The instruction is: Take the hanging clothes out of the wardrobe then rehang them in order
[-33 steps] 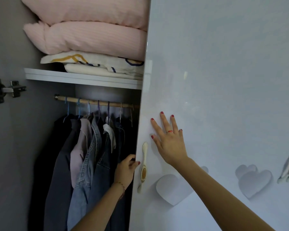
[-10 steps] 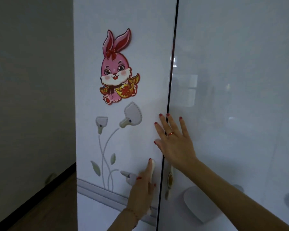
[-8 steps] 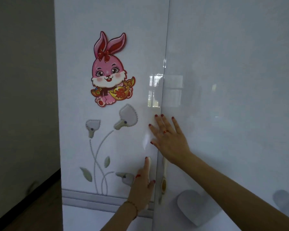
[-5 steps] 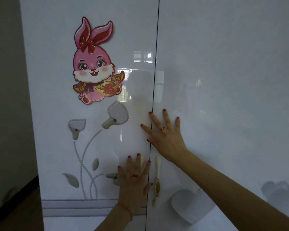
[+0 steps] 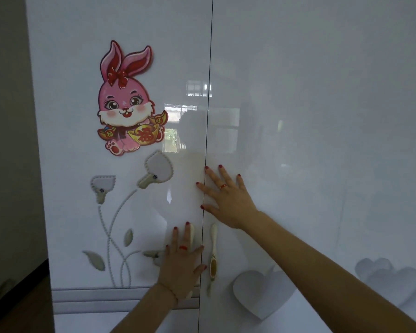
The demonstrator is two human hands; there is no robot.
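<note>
Both glossy white wardrobe doors are closed, with a thin dark seam between them. The left door (image 5: 82, 212) carries a pink rabbit sticker (image 5: 127, 99) and raised flower shapes. My left hand (image 5: 181, 265) lies flat on the left door with straight fingers, covering most of its cream handle. My right hand (image 5: 228, 200) presses flat on the right door (image 5: 322, 140) just beside the seam, fingers spread. The right door's cream handle (image 5: 213, 258) shows below it. The hanging clothes are hidden behind the doors.
A grey wall (image 5: 7, 140) stands to the left of the wardrobe, with dark skirting and brown floor (image 5: 22, 308) at the bottom left. Raised heart shapes (image 5: 262, 294) decorate the lower right door.
The left door has swung fully closed, hiding the clothes and bedding. My left hand went from the door's edge to lying flat on it. My right hand stayed pressed on the right door.
</note>
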